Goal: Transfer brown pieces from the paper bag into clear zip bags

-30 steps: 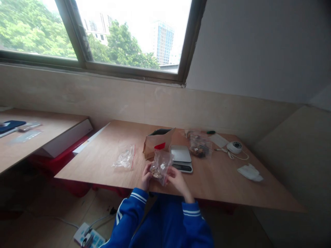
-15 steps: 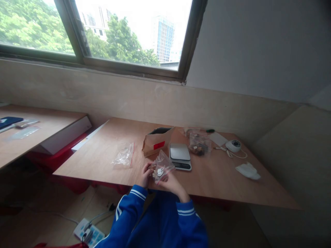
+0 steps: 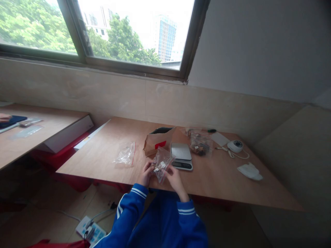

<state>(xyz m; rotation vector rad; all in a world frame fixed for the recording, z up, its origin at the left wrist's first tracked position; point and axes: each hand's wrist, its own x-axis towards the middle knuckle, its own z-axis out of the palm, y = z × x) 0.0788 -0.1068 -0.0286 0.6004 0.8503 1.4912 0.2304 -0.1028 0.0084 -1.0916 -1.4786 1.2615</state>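
Between my hands, over the table's front edge, is a clear zip bag (image 3: pixel 162 164) with a small white label and some small brownish pieces inside. My left hand (image 3: pixel 147 173) grips the bag's left side with its fingers closed. On the opposite side, my right hand (image 3: pixel 174 177) pinches the bag near its red-edged seam. Just behind stands an open brown paper pouch (image 3: pixel 152 145) with a red label. A kitchen scale (image 3: pixel 181 153) with a silver plate and dark display sits right of the pouch, its plate bare.
Left of the pouch lies a clear zip bag (image 3: pixel 125 154). Filled bags (image 3: pixel 200 144), a white camera (image 3: pixel 235 146) with its cable and a crumpled white tissue (image 3: pixel 249 171) lie to the right. Another person's hand (image 3: pixel 4 118) shows at the left table. A power strip (image 3: pixel 91 231) is on the floor.
The zip bag has turned and tilted between my hands, and my right hand has shifted its hold upward along the side. Another person's hand has come into view at the far left.
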